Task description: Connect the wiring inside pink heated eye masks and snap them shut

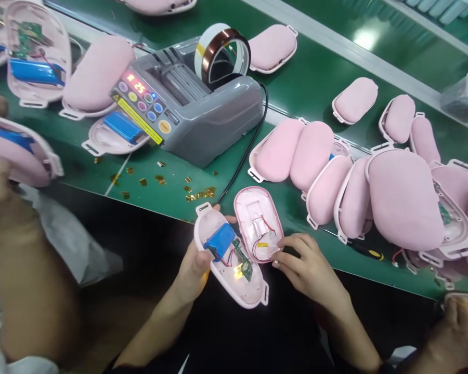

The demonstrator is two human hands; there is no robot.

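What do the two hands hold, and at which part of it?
The left hand grips the pink shell with the blue battery at its left edge. The right hand holds the second open shell at its lower right rim.

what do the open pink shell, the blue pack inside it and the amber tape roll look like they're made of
Open pink shell, held in the left hand: smooth moulded plastic, slight sheen. Blue pack: probably a battery in glossy film wrap. Amber tape roll: translucent shiny film, likely polyimide, on a white core.

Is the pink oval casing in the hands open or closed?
Open: the pink oval casing shows its blue battery and circuit board.
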